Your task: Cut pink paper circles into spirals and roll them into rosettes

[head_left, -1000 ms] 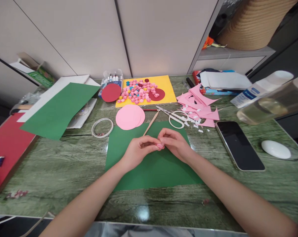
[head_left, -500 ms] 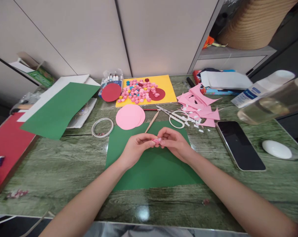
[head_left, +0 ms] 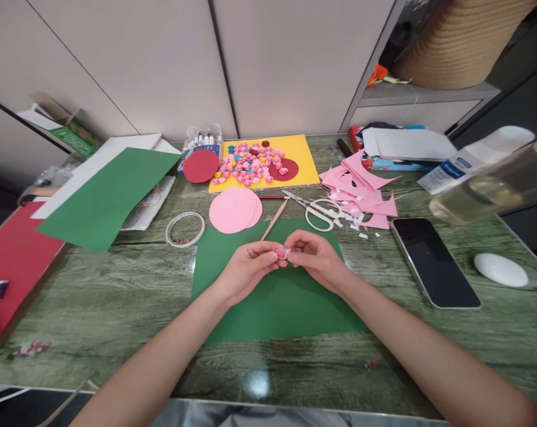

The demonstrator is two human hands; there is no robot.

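Note:
Between my two hands is a small coiled pink paper flower (head_left: 280, 253), held above a green paper sheet (head_left: 277, 311). My left hand (head_left: 248, 267) pinches its left side with thumb and fingertips. From the right, my right hand (head_left: 315, 258) closes thumb and finger on a small white bit at the flower's edge, perhaps tape. A pointed wooden stick (head_left: 275, 219) lies just beyond my fingers. Past it are white-handled scissors (head_left: 319, 214), pink paper circles (head_left: 232, 211) and a roll of tape (head_left: 185, 230).
Many rolled paper flowers lie on a yellow sheet (head_left: 301, 154) at the back. Pink scraps (head_left: 361, 193), a phone (head_left: 435, 261), a white mouse (head_left: 501, 270) and bottles (head_left: 477, 160) stand or lie right. Green paper (head_left: 112, 196) and red paper (head_left: 19, 261) are left.
The pink flower has turned slightly between my fingers, so more of its coil and the white bit show. Both hands stay in nearly the same place.

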